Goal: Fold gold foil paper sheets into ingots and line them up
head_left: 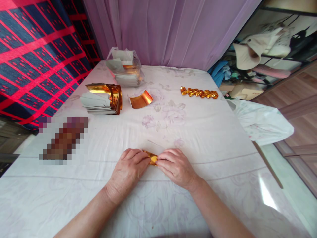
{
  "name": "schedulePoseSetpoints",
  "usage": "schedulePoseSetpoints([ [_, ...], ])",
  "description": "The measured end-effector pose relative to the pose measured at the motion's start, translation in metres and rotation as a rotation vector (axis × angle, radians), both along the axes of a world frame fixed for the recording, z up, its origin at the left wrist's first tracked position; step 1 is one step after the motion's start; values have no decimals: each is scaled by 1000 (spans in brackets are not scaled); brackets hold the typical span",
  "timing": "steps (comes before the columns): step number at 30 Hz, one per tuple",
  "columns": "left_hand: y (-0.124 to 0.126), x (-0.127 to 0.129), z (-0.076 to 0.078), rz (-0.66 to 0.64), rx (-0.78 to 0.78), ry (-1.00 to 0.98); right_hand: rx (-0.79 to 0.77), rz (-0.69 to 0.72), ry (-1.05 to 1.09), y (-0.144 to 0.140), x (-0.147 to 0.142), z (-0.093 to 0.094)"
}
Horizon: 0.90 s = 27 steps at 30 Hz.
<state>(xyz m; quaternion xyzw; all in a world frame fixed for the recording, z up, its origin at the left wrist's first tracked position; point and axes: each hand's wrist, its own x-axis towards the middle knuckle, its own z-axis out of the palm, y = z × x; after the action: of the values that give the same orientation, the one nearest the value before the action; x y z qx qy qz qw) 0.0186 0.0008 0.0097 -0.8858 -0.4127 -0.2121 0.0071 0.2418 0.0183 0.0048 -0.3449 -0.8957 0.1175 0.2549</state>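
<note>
Both grips pinch one small gold foil (152, 159) between them, left hand (130, 167) and right hand (175, 167) pressing it onto the near middle of the desk (210, 138). Far left lies a foil stack (104, 98); beside it, a curled sheet (141, 99); far right, a folded row (199, 92).

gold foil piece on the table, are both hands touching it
Touching. The head view shows the left hand and right hand pressing their fingertips on the gold foil piece from both sides.
</note>
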Motion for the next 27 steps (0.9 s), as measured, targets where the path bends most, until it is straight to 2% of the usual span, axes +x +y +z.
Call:
schedulePoseSetpoints([
  [11, -23, -4, -4, -26, -58, 38, -91, -34, 11, 1, 2, -6],
  [19, -22, -1, -5, 5, -71, 29, -31, -86, 37, 2, 0, -7],
  [23, -22, 0, -4, 14, -79, 30, -67, -175, 51, 2, -2, -9],
  [27, -22, 0, -2, 23, -82, 25, -108, -187, 72, 0, -4, -9],
])
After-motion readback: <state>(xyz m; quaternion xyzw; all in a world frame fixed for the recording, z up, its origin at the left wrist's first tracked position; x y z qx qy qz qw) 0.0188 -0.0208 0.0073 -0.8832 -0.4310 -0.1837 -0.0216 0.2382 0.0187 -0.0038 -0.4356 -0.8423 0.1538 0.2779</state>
